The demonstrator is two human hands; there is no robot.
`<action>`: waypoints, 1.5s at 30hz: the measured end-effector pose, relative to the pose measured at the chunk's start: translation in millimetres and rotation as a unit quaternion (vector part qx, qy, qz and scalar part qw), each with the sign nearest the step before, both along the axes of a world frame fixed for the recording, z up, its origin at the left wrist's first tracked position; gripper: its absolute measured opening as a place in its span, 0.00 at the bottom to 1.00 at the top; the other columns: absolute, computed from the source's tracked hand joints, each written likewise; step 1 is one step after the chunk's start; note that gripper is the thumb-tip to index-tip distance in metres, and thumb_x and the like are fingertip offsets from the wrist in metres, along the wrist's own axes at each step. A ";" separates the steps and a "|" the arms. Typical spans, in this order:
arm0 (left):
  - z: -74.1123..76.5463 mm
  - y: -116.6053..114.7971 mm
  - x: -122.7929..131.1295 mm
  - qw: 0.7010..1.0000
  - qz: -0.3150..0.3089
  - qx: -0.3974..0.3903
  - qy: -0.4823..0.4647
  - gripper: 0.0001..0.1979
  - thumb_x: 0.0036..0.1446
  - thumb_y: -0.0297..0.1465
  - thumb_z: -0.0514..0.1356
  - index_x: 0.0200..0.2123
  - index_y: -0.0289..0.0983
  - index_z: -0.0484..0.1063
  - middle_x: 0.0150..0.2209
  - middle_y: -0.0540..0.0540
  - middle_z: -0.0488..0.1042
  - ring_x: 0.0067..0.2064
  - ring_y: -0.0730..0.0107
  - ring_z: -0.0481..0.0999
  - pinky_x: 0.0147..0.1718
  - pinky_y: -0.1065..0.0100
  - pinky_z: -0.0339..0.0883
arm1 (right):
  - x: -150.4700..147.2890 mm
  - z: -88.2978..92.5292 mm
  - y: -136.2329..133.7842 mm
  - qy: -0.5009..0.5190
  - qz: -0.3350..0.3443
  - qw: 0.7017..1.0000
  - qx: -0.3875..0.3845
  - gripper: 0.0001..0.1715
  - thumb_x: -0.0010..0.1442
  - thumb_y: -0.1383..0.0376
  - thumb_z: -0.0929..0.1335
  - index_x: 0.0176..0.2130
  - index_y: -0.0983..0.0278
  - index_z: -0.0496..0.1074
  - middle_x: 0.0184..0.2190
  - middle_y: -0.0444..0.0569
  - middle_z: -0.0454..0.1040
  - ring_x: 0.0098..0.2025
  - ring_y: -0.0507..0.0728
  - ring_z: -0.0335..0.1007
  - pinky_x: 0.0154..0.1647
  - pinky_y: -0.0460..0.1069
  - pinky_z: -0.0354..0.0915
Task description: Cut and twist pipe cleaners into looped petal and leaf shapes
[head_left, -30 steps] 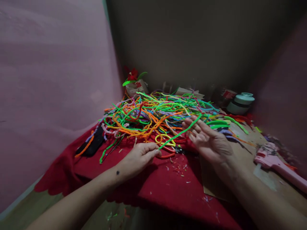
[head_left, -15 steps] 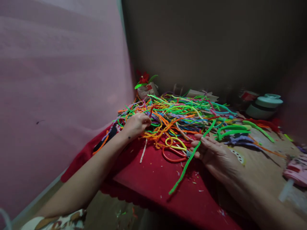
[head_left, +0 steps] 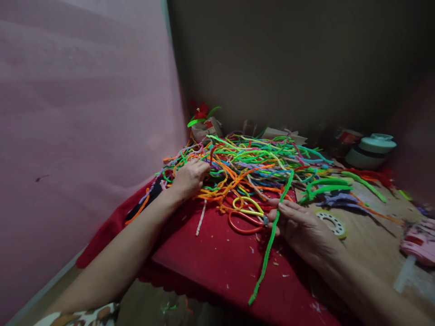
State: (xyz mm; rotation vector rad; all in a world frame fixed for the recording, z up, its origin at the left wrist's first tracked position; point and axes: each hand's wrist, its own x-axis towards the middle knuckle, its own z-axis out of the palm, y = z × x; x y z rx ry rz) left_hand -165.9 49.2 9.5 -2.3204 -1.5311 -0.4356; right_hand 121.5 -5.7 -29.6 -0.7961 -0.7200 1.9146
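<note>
My right hand point(head_left: 302, 222) pinches a long green pipe cleaner point(head_left: 268, 249) between thumb and fingers. Its lower end hangs over the red cloth point(head_left: 204, 258). At the left edge of a tangled heap of many-coloured pipe cleaners point(head_left: 251, 156) is my left hand point(head_left: 190, 179), with its fingers curled closed; what they grip is hidden. Between the hands lie scissors point(head_left: 246, 224) with one yellow and one red handle loop, partly behind my right hand's fingertips.
Green looped pieces point(head_left: 328, 186), purple pieces point(head_left: 346, 200) and a yellow-rimmed disc with holes point(head_left: 335, 224) lie right of the heap. Farther right are a pink glue gun point(head_left: 421, 242) and a lidded jar point(head_left: 372, 151). A red flower point(head_left: 200, 110) stands behind; a pink wall point(head_left: 84, 113) borders the left.
The green pipe cleaner has swung to hang more steeply as my right hand turned slightly. My left hand stays at the heap's edge. The view has shifted a little.
</note>
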 end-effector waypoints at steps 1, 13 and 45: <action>2.9 -2.4 -2.6 0.999 0.007 -0.011 -0.048 0.07 0.54 0.25 0.51 0.28 0.35 0.68 0.28 0.46 0.69 0.34 0.69 0.66 0.34 0.68 0.61 | -0.7 -0.1 0.2 -0.001 0.000 1.000 -0.002 0.12 0.48 0.66 0.72 0.35 0.67 0.74 0.23 0.49 0.76 0.24 0.54 0.72 0.23 0.46 0.66; 72.5 -6.4 2.4 0.688 -0.179 0.152 -0.686 0.04 0.49 0.25 0.61 0.28 0.38 0.67 0.26 0.52 0.73 0.30 0.75 0.74 0.35 0.71 0.68 | -10.3 2.7 -2.9 -0.003 0.030 1.000 -0.005 0.09 0.48 0.67 0.72 0.33 0.66 0.72 0.21 0.47 0.74 0.22 0.54 0.73 0.16 0.42 0.61; 79.6 2.5 127.8 0.381 -0.230 -0.268 -0.854 0.11 0.57 0.18 0.48 0.24 0.33 0.60 0.18 0.55 0.61 0.15 0.86 0.55 0.16 0.79 0.51 | -5.8 24.3 -3.5 -0.078 0.070 0.989 0.101 0.13 0.50 0.59 0.70 0.26 0.67 0.69 0.09 0.36 0.58 0.09 0.43 0.47 0.09 0.40 0.42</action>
